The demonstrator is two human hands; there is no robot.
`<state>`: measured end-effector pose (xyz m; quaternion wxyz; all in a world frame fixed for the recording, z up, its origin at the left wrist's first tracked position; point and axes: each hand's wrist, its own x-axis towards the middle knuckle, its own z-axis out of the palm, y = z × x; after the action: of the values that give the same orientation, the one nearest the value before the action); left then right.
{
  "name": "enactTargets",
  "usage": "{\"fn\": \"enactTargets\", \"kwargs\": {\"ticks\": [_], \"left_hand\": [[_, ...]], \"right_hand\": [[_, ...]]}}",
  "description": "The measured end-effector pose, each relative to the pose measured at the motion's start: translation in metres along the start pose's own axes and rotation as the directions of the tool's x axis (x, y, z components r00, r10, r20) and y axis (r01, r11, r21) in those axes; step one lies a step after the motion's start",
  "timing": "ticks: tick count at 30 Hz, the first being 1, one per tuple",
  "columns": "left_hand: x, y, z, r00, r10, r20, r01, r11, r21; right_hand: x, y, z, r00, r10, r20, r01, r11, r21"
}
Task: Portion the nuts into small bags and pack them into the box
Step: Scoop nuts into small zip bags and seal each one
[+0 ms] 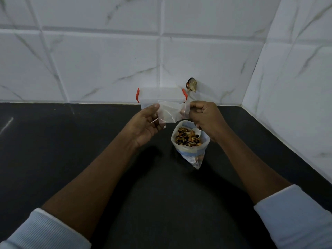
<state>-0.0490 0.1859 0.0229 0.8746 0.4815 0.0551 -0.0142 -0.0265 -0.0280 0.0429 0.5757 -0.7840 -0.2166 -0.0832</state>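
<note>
A small clear bag (170, 112) is stretched between my two hands above the dark counter. My left hand (145, 123) pinches its left edge. My right hand (203, 117) pinches its right edge and also seems to hold a white spoon (195, 131). Below the right hand an open clear bag of mixed nuts (189, 139) stands on the counter. Behind the small bag, against the wall, sits a clear plastic box (161, 95) with a lid and red clips.
The black counter (71, 150) runs to a white marble-tiled wall at the back and on the right. A small dark object (191, 84) is stuck on the wall right of the box.
</note>
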Motion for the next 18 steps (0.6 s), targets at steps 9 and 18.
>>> {"fn": "enactTargets", "kwargs": {"ticks": [9,18], "left_hand": [[0.0084,-0.0004,-0.0053,0.998,0.066,-0.023,-0.067,0.996,-0.059],[0.0020,-0.0012,-0.0038,1.000,0.002,0.015,0.000,0.993,-0.121]], "right_hand": [[0.0037,-0.0018,-0.0090,1.000,0.021,-0.012,-0.020,0.996,0.081],[0.0052,-0.0002,-0.0108,0.997,0.072,0.008,-0.073,0.992,0.107]]}}
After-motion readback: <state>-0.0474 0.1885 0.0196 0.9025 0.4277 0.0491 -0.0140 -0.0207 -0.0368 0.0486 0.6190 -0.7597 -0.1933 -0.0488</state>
